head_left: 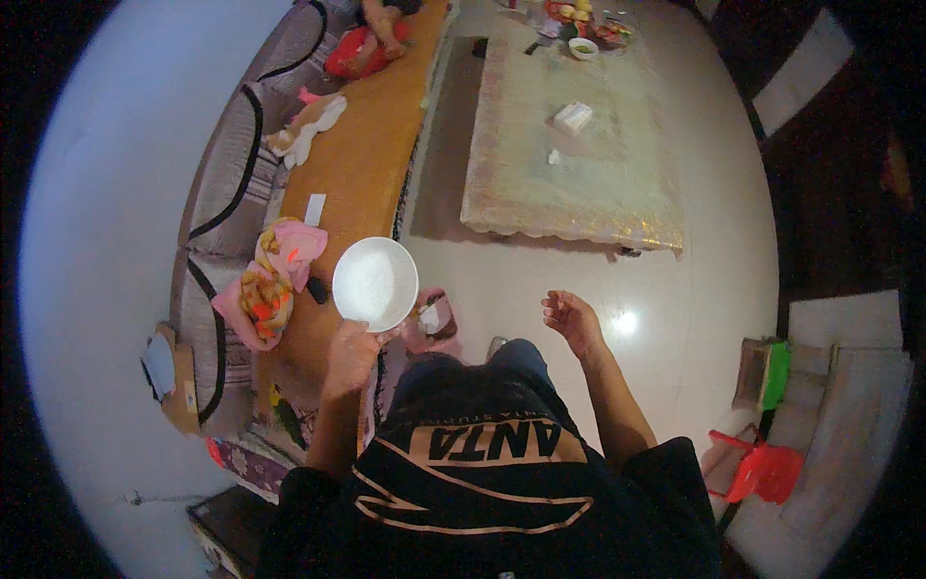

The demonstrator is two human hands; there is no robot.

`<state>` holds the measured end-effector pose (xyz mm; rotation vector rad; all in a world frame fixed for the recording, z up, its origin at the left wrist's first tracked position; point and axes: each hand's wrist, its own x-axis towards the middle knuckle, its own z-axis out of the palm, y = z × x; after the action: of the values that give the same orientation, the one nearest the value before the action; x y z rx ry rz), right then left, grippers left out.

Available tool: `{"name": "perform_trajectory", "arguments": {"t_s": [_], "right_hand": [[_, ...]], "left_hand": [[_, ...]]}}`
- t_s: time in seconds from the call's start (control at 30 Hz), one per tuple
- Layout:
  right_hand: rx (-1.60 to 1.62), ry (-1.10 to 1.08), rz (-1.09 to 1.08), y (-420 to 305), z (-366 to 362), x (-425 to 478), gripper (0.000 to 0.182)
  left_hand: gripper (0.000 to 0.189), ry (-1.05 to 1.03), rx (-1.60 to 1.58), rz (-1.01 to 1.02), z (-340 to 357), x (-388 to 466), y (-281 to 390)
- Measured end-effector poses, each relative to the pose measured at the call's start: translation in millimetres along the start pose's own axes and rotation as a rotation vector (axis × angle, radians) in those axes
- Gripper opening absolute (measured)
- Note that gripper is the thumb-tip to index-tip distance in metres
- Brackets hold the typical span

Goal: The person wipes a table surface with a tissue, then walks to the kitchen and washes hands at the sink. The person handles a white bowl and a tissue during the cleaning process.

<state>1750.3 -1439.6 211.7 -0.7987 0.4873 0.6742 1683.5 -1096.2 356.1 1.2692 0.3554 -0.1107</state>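
Note:
A white round bowl (pixel 375 284) is gripped at its near rim by my left hand (pixel 354 356). It is held up beside the front edge of the sofa seat, and its inside looks white with nothing distinct in it. My right hand (pixel 571 323) hangs over the tiled floor with its fingers loosely curled and apart, holding nothing. Just right of the bowl, a small pink bin (pixel 441 340) with something white inside stands on the floor by my legs. Pink and yellow cloths (pixel 266 289) lie on the sofa behind the bowl, near a small black object (pixel 317 290).
A low table (pixel 571 195) with a patterned cover bears a tissue pack (pixel 572 118), a white bowl of green food (pixel 582 48), a knife (pixel 539 45) and fruit (pixel 576 11). Another person's arm (pixel 382 29) is at the sofa's far end. A red plastic stool (pixel 768 470) stands at the right.

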Motion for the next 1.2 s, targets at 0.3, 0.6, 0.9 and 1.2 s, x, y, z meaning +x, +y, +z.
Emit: {"name": "perform_trajectory", "arguments": {"t_s": [0.3,0.6,0.9,1.2], "right_hand": [[0.060,0.123,-0.023,30.3,-2.7,-10.2,0.033],[0.088,0.239,-0.024,28.5,-15.0,-19.6,0.034],[0.052,0.313,0.008,5.9,-7.4,7.8,0.029],[-0.316,0.247,0.074,-1.3,-3.8,57.4,0.027]], "left_hand": [[0.048,-0.086,-0.290,-0.297,2.4,35.4,1.2],[0.051,-0.145,-0.338,-0.365,1.4,75.5,-11.2],[0.050,-0.049,-0.193,-0.297,19.2,126.5,-15.7],[0.048,0.096,-0.234,-0.431,-17.1,154.1,-57.2]]}}
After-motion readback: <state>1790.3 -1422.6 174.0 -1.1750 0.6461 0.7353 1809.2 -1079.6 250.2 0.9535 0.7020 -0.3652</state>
